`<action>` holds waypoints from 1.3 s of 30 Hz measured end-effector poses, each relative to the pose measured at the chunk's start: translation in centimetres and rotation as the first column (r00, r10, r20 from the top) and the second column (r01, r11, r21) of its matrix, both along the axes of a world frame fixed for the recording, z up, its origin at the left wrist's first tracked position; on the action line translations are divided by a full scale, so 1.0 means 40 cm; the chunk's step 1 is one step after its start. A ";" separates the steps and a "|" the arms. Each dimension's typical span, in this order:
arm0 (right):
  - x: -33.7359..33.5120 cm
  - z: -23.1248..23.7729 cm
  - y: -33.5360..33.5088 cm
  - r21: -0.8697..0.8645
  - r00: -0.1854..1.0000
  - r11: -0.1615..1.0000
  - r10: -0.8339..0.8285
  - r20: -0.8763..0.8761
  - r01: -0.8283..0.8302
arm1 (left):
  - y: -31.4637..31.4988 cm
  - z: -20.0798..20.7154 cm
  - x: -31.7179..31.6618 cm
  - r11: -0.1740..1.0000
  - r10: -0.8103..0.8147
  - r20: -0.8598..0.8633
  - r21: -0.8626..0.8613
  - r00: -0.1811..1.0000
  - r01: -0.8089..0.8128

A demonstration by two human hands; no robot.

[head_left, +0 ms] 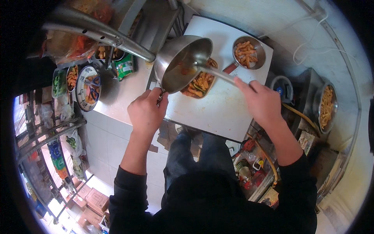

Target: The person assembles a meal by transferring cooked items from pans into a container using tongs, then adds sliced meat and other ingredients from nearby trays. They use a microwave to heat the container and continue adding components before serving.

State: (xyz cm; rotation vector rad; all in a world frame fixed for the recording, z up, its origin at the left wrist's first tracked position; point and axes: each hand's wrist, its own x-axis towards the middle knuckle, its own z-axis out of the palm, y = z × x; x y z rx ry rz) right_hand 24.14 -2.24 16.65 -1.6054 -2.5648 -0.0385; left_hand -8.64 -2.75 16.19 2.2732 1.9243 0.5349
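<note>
My left hand (148,109) is closed on the small side handle of a metal wok (163,64), which is tilted on its side above the white table. My right hand (260,99) grips the long handle of a metal ladle (218,73); its head reaches into the wok, where some oily reddish liquid shows. Partly hidden under the wok stands a container of cooked food (201,82), brown pieces with bits of green. A metal pan (263,50) with a reddish-brown handle and several fried chicken feet stands farther right on the table.
A patterned oval plate of food (80,91), a green packet (124,67) and a box of greens (59,82) are at the left. A metal post (97,33) crosses the upper left. At the right are a gas canister (282,87) and a bowl of fried pieces (327,107).
</note>
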 end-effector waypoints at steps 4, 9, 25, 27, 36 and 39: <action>-0.001 0.034 0.023 0.108 0.997 0.992 0.059 0.047 -0.063 | 0.018 0.000 0.014 0.998 -0.047 -0.079 0.035 0.996 0.049; -0.010 0.070 0.034 0.044 0.979 0.989 0.132 0.154 -0.140 | 0.032 0.006 0.033 0.993 -0.086 -0.159 0.069 0.983 0.098; 0.056 0.127 -0.009 -0.354 0.987 0.930 -0.132 -0.086 0.094 | 0.040 0.048 -0.030 0.997 0.017 -0.177 0.082 0.984 -0.003; 0.097 0.098 -0.037 -0.569 0.871 0.804 -0.393 -0.294 0.171 | 0.016 0.051 -0.050 0.991 0.133 -0.102 0.021 0.986 -0.131; 0.103 -0.037 -0.146 -0.950 0.209 0.312 -0.930 -0.301 0.019 | -0.081 0.013 -0.051 0.959 0.277 0.131 -0.103 0.952 -0.265; 0.094 -0.008 -0.169 -0.962 0.000 0.270 -0.963 -0.271 -0.042 | -0.084 0.013 -0.051 0.953 0.293 0.159 -0.122 0.943 -0.276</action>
